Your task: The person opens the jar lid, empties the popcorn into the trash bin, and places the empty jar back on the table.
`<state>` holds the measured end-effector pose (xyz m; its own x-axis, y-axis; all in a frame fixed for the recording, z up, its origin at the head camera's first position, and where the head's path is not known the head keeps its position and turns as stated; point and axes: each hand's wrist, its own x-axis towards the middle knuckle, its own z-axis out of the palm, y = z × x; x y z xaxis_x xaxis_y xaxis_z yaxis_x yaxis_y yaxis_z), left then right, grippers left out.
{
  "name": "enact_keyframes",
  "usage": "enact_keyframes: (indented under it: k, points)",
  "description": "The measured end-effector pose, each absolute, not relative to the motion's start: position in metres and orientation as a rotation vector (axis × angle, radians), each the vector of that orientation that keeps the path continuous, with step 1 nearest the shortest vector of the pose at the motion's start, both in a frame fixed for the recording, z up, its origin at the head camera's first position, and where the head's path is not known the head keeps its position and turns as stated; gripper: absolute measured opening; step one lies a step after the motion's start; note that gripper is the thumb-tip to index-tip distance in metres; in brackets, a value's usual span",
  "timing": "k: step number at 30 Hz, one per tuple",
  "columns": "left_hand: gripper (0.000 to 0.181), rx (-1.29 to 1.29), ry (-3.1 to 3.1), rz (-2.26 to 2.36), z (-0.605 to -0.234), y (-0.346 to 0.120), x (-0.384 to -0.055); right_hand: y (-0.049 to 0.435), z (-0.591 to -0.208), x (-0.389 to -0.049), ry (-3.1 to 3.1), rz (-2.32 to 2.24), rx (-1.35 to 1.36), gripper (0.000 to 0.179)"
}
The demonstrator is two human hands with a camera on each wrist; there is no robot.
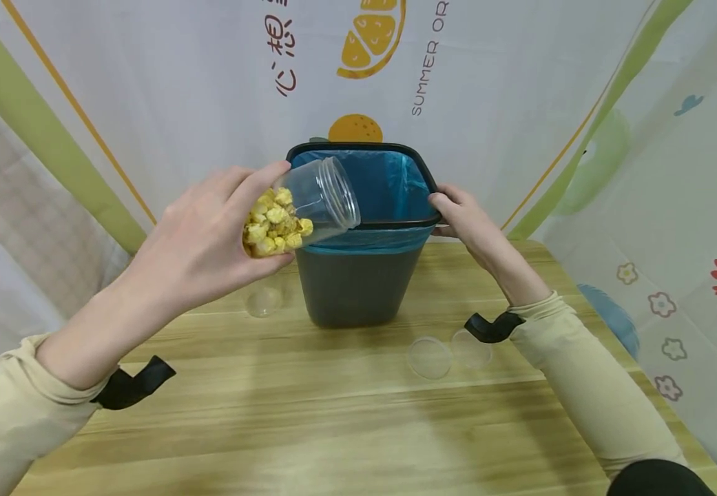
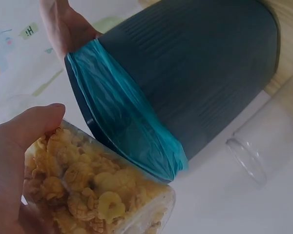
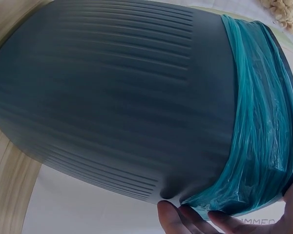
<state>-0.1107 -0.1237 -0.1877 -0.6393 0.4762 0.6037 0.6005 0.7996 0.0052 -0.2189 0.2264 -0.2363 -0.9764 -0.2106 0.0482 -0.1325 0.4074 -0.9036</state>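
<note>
My left hand (image 1: 203, 238) grips a clear plastic jar (image 1: 308, 189), tipped on its side with its open mouth facing right, at the bin's left front rim. Yellow popcorn (image 1: 274, 224) lies in the jar's lower end, near the palm. The dark grey trash bin (image 1: 358, 289) stands upright, lined with a blue plastic bag (image 1: 367, 240) folded over its rim. At the bin's right side, my right hand (image 1: 465, 217) holds the rim, thumb on top and fingers underneath. In the right wrist view, those fingers (image 3: 173, 219) curl against the bag's edge.
Two clear round lids (image 1: 429, 358) lie on the wooden table (image 1: 308, 413), right of the bin's front. A second clear jar (image 2: 268, 141) stands left of the bin, mostly hidden behind my left hand in the head view. A printed white curtain (image 1: 197, 83) hangs behind.
</note>
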Motion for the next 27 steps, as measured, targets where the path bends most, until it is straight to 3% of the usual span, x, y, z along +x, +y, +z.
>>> enact_keyframes:
  k: [27]
  points:
    - [0.097, -0.802, -2.484, -0.124, -0.147, -0.134, -0.151, 0.228, -0.238, -0.217, 2.544, -1.650, -0.343, 0.055]
